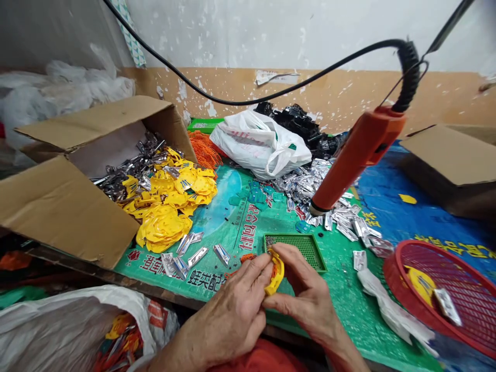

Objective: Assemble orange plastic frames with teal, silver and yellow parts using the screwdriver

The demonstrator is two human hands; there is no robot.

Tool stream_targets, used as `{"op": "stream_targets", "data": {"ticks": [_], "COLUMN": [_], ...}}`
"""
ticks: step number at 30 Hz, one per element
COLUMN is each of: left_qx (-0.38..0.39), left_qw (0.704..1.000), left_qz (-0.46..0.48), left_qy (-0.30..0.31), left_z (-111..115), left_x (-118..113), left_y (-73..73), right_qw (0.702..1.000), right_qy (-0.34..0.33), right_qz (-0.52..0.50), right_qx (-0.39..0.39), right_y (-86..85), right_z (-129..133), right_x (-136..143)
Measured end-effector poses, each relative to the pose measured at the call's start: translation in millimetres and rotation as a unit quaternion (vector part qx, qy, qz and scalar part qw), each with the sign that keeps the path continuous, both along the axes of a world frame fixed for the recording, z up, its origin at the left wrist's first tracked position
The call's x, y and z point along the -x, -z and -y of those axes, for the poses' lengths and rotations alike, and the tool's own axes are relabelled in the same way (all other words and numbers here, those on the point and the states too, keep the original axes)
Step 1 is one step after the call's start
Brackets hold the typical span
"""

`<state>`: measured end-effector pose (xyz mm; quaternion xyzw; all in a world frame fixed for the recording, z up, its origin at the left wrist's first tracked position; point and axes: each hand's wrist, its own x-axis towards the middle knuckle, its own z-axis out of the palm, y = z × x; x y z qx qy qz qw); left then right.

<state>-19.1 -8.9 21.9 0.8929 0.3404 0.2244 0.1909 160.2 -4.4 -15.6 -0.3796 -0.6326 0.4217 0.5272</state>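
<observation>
Near the table's front edge, both hands hold one yellow plastic piece (276, 276). My left hand (236, 305) has its fingers closed at the piece's left side, with some orange cord (248, 257) beside the fingertips. My right hand (306, 294) grips the right side between thumb and fingers. Just behind the hands lies a green mesh tray (320, 256) with small metal bits at its left end. An orange-red electric screwdriver (349, 160) hangs tip down at the right, above silvery metal pieces (298, 181). To the left is a pile of yellow pieces (166, 222).
An open cardboard box (65, 206) with dark metal parts stands at the left. Behind are a white plastic bag (259, 142) and black parts (294, 121). A red basket (399, 289) is at the right. An open white sack (50, 330) sits at the lower left.
</observation>
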Motion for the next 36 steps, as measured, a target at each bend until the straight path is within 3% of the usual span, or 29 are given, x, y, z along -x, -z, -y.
{"op": "stream_targets", "data": {"ticks": [3,5,7,9,11,12,17,20,30,33,36], "left_qx": [0.120,0.254,0.419,0.548,0.605,0.620,0.673,0.681,0.631,0.616,0.621], "left_qw": [0.986,0.950,0.871,0.762,0.685,0.660,0.585,0.577,0.676,0.688,0.681], "left_qz": [0.116,0.181,0.250,0.334,0.388,0.402,0.418,0.418,0.338,0.334,0.340], "left_qy": [0.001,-0.020,-0.053,-0.085,-0.120,-0.137,-0.175,-0.167,-0.173,-0.187,-0.188], "left_z": [-5.1,-8.4,-10.2,-10.7,-10.8,-11.0,-13.6,-15.2,-18.3,-16.7,-15.5], "left_x": [1.1,1.8,2.5,2.5,1.2,0.1,-6.5,-7.6,-13.6,-15.9,-15.1], "left_y": [-10.5,-13.7,-10.9,-3.4,5.5,9.5,19.9,19.7,6.3,7.2,12.0], "right_qw": [0.999,0.998,0.995,0.991,0.988,0.987,0.983,0.982,0.977,0.968,0.958], "right_qy": [-0.008,-0.032,-0.062,-0.076,-0.067,-0.060,-0.036,-0.019,0.044,0.049,0.044], "right_qz": [0.045,0.061,0.077,0.103,0.133,0.145,0.177,0.188,0.198,0.228,0.265], "right_qx": [-0.010,-0.010,0.007,0.029,0.037,0.035,0.023,0.013,-0.068,-0.089,-0.100], "right_y": [-12.3,-20.8,-27.9,-32.4,-33.4,-32.6,-20.6,-12.5,2.0,-0.2,-12.9], "right_z": [-11.1,-19.6,-25.8,-28.3,-27.9,-27.2,-23.5,-21.1,-21.3,-21.9,-18.2], "right_x": [1.4,3.2,5.9,9.1,11.9,13.0,13.0,11.1,14.8,16.8,8.9]}}
